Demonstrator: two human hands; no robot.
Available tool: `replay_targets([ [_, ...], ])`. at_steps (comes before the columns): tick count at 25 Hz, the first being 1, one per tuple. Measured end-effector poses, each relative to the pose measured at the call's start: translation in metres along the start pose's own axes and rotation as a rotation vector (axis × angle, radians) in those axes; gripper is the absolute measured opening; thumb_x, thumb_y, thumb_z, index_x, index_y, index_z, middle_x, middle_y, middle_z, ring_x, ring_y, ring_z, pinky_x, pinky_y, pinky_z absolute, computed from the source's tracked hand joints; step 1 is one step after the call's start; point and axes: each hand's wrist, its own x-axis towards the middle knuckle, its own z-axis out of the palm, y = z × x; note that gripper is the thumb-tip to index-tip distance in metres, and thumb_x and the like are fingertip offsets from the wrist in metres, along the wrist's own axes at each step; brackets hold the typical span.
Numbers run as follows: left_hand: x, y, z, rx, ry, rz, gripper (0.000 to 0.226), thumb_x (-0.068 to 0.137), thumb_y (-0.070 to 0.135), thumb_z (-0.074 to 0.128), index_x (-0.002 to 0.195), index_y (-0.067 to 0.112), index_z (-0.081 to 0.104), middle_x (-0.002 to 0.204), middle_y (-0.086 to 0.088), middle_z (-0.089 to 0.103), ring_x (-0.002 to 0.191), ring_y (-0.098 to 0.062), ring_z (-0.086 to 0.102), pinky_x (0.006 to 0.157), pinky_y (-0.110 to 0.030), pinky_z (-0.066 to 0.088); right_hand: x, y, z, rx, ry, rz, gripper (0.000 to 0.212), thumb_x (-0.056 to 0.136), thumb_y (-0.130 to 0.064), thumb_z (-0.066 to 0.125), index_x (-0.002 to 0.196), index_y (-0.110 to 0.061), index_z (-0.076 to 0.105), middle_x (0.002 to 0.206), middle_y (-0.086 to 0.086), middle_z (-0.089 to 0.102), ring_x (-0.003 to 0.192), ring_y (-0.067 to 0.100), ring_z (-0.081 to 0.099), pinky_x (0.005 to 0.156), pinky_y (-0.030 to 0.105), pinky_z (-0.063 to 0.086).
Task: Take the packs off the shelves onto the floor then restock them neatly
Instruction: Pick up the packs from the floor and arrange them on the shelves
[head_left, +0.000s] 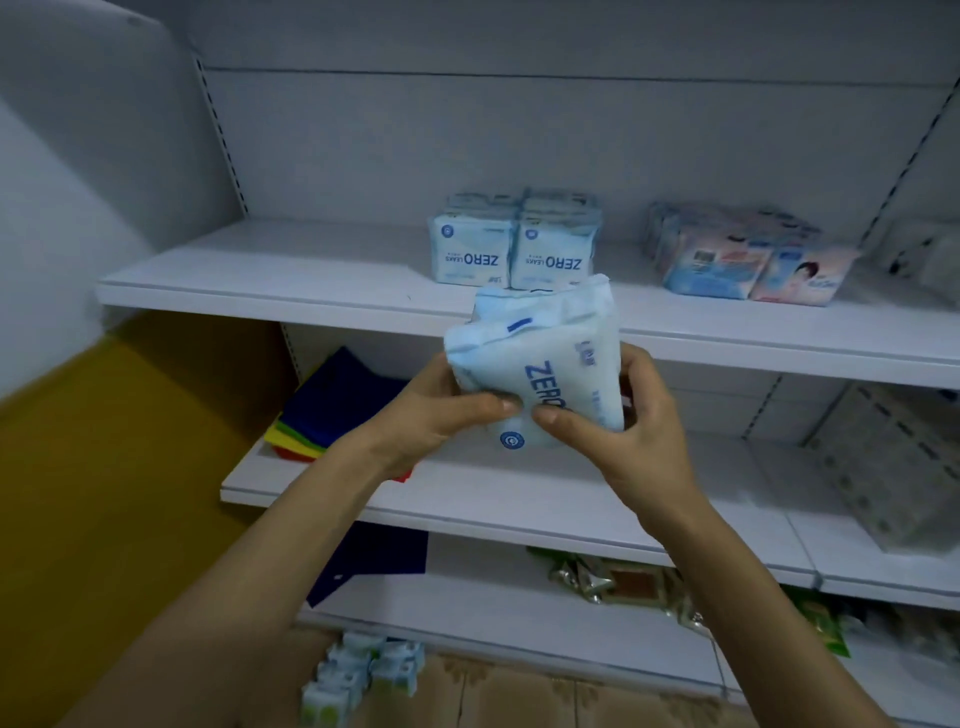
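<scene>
Top shelf (270, 270): bare L of stocked packs (514, 249). At its front edge held pack (540, 369), L hand (436, 410) + R hand (634, 415) fingers curled round it.

Blue ZERO pack (540, 353) — tilted, perhaps doubled

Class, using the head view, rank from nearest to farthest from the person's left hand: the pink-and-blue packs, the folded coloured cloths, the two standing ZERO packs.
1. Folded coloured cloths, middle shelf, just left of the left hand.
2. Standing ZERO packs, upper shelf, above.
3. Pink-and-blue packs, upper shelf, far right.
</scene>
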Motion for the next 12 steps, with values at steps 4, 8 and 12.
replay_targets([
  [4,0.008,0.005,-0.006,0.302,0.199,0.058,0.124,0.063,0.02,0.089,0.153,0.021,0.004,0.13,0.011,0.054,0.116,-0.003,0.058,0.091,-0.021,0.05,0.011,0.004,-0.001,-0.421,0.15,-0.333,0.065,0.059,-0.035,0.081,0.115,-0.019,0.052,0.108,-0.006,0.047,0.1,0.017,0.047,0.078,0.033,0.047],
  [8,0.007,0.009,-0.032,0.5,0.286,0.081,0.144,0.054,0.04,0.088,0.148,0.037,-0.021,0.151,0.022,0.026,0.131,0.007,0.038,0.098,-0.012,0.038,0.031,0.004,0.007,-0.64,0.245,-0.54,0.064,0.063,-0.038,0.075,0.118,-0.014,0.05,0.11,0.007,0.05,0.1,0.02,0.043,0.08,0.032,0.041],
  [12,0.017,0.012,-0.064,0.93,0.291,0.328,0.136,0.058,0.058,0.083,0.152,0.024,-0.009,0.158,0.017,0.007,0.144,0.003,0.012,0.114,-0.02,0.019,0.066,0.011,0.028,-0.867,0.218,-0.776,0.061,0.072,-0.045,0.068,0.121,-0.015,0.049,0.114,0.014,0.053,0.103,0.028,0.045,0.084,0.039,0.039],
])
